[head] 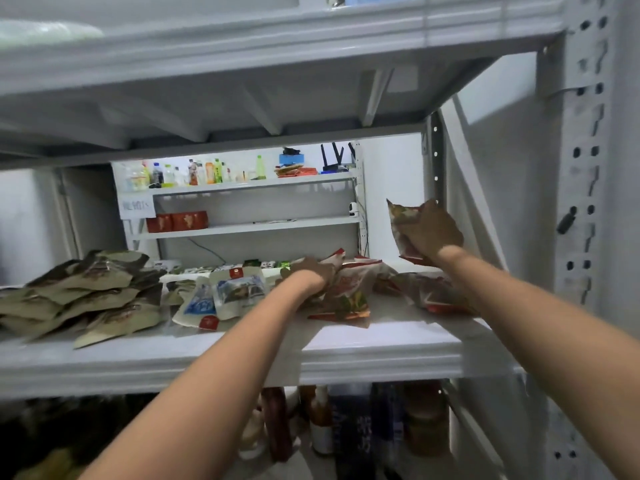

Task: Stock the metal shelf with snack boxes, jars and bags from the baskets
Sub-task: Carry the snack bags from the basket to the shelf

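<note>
Shelf: I see the metal shelf (381, 355), white, with its middle level running across my view from 9 to 3 o'clock; all the bags lie on that level.
Right hand: the right hand (434, 230), at 2 o'clock, has its fingers curled round one held bag (398, 220), red and tan, lifted clear of the board near the rear post.
Left hand: the left hand (311, 275), just under centre, is pushed into the red bag heap (349, 289); its fingers are hidden behind its back, so I cannot tell whether they grip.
Red bags: besides the heap, more red bags (436, 292) lie at 4 o'clock under the right forearm; they overlap too much for me to count.
Olive bags: the olive bag stack (86, 292) sits at 8 o'clock, many deep; the print is too blurred to read.
White bags: two white-and-blue bags (221, 296) lean together at 7 o'clock, each with a red round mark; I cannot read the lettering.
Lower level: jars and bottles (322, 420) stand at 6 o'clock; a dark pack beside them bears pale characters I cannot make out.
Far rack: the far rack (256, 183) at 12 o'clock carries a row of drink bottles (194, 173), at least two red boxes (176, 221) and a paper sign (137, 205) whose writing is illegible.
</note>
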